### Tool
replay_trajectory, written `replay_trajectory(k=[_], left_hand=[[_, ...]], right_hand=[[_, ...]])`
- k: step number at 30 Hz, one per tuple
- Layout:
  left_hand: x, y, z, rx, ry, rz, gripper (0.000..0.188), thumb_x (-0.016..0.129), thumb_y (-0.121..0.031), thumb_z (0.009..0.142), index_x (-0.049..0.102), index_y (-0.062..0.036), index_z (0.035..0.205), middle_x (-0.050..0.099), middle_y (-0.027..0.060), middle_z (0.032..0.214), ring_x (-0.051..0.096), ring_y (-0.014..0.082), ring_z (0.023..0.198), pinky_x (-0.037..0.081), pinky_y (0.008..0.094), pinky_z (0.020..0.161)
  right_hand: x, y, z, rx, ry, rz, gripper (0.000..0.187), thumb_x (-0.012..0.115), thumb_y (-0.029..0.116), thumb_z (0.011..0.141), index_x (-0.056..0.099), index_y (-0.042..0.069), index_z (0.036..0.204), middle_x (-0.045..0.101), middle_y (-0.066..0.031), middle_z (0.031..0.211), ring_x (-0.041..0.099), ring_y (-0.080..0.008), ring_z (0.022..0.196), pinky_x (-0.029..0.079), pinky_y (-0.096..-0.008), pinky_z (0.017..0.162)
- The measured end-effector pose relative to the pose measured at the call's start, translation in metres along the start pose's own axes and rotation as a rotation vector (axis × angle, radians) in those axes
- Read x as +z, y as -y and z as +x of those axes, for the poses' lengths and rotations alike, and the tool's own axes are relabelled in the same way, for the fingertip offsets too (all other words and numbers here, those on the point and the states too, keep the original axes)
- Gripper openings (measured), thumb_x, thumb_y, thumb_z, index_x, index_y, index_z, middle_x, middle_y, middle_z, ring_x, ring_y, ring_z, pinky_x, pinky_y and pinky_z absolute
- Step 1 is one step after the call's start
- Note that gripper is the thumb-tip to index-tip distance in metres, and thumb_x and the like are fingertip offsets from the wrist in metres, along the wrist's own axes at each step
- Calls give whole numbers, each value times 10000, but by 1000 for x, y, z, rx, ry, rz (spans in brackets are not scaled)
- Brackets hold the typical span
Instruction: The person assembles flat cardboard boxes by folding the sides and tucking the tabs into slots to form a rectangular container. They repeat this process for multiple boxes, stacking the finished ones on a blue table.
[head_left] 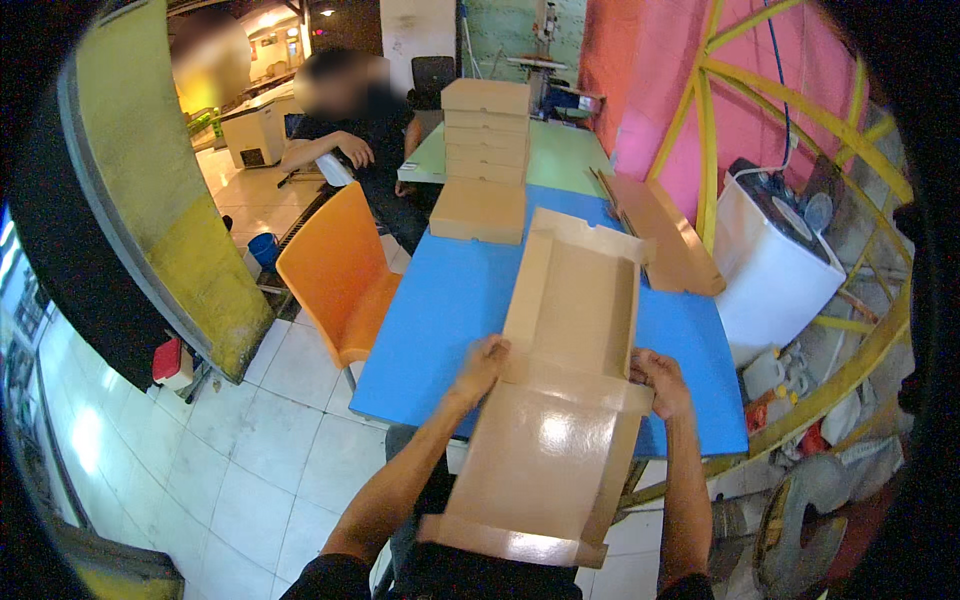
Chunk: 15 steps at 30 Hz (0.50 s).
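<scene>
The left hand (482, 368) and right hand (660, 382) grip opposite sides of an open brown cardboard box (572, 345), near its fold. Its far half lies over the blue surface (450, 290); its near half reaches past the edge. Beyond it stands a stack of closed boxes (486, 150), with flat cardboard (665, 232) to the right, an orange chair (338, 262) to the left and a seated person (370, 130) farther back.
</scene>
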<state>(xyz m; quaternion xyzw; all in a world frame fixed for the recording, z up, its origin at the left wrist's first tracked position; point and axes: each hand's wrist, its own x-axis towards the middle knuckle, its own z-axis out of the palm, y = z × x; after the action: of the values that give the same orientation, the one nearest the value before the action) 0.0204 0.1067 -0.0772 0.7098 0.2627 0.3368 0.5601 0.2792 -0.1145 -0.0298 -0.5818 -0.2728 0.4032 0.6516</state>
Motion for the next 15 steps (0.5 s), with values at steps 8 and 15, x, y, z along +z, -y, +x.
replay_trajectory(k=[8, 15], left_hand=[[-23, 15, -11, -164, -60, -14, 232, 531, -170, 981, 628, -19, 834, 500, -42, 735, 434, 75, 714, 392, 271, 620], [-19, -4, -38, -220, -85, -333, 330, 514, -306, 1005, 661, -19, 931, 632, 7, 861, 546, 108, 781, 462, 304, 678]], right_hand=[[37, -30, -41, 159, -29, 125, 310, 602, 308, 963, 664, 9, 1019, 682, -63, 827, 629, -126, 622, 511, -259, 500], [42, -39, -35, -138, -189, -245, 308, 683, 313, 922, 650, 86, 716, 552, 54, 597, 492, -41, 485, 357, -230, 421]])
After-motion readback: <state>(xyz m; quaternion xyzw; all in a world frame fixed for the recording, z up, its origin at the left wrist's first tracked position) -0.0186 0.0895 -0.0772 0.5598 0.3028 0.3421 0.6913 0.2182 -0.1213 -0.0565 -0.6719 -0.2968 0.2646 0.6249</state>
